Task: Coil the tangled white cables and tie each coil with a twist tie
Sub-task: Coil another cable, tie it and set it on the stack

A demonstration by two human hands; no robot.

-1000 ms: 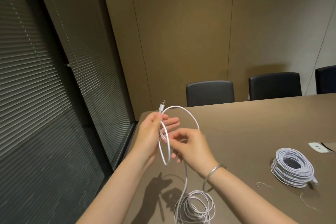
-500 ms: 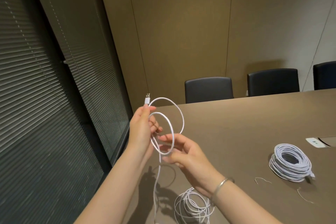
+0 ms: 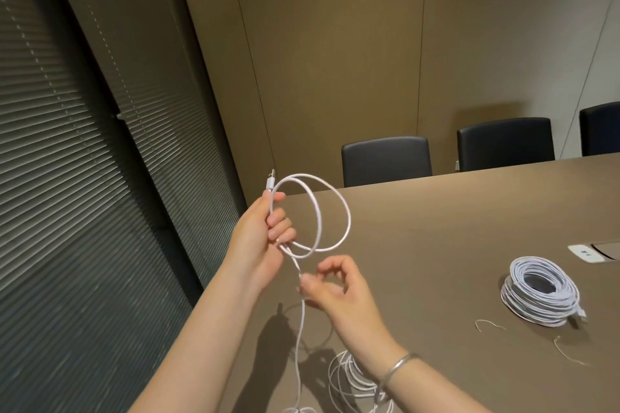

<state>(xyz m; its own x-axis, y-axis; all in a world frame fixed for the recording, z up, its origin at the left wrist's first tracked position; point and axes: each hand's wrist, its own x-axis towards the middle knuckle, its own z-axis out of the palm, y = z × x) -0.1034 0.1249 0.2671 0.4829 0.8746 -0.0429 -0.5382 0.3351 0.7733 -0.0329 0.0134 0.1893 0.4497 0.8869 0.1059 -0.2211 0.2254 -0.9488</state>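
White cable [image 3: 335, 204], frame centre: I hold two loops in my left hand [image 3: 265, 238], fingers curled round them. Right hand [image 3: 335, 288] pinches the trailing length. I'd match each loop's size, feeding slack untwisted from the tabletop [image 3: 453, 228] pile [image 3: 352, 382].

I can read no text, label, brand, number or sign here. The white socket plate [image 3: 585, 252] set in the table [image 3: 469, 211] has a small blue mark, but it is too small to read. The cables, the chairs and the wall panels carry no writing that I can see.
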